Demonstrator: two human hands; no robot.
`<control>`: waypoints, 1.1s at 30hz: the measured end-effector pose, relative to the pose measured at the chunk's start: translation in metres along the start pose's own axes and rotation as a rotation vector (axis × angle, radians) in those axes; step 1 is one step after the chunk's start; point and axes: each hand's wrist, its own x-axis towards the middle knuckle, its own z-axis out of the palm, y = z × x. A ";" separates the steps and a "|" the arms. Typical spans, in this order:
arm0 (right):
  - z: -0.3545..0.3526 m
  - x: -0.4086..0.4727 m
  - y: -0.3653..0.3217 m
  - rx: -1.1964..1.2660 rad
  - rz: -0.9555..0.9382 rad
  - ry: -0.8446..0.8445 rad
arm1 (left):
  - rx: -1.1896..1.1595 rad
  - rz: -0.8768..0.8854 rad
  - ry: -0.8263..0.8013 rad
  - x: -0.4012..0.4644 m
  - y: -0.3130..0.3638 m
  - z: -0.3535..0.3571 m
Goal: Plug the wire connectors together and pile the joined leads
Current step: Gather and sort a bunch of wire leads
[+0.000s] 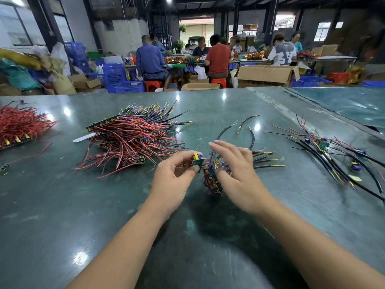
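My left hand [176, 174] pinches a small green circuit board [197, 161] with a yellow part on it, just above the table. My right hand [233, 170] is beside it, fingers stretched out over a strip of boards [211, 180] with red and black leads; its thumb side touches the strip. Black leads with yellow tips [268, 159] fan out to the right from behind that hand. A big heap of red and black wired boards [133, 138] lies to the upper left. A looser pile of black leads with boards [333, 155] lies at the right.
The dark green table [83, 205] is shiny. A bundle of red wires [18, 126] lies at the far left edge. Loose black leads [248, 126] lie behind my hands. People sit at benches in the background among cartons and blue crates.
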 end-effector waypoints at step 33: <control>-0.005 -0.001 -0.019 1.171 0.728 -0.131 | -0.220 -0.116 0.218 0.004 -0.002 -0.004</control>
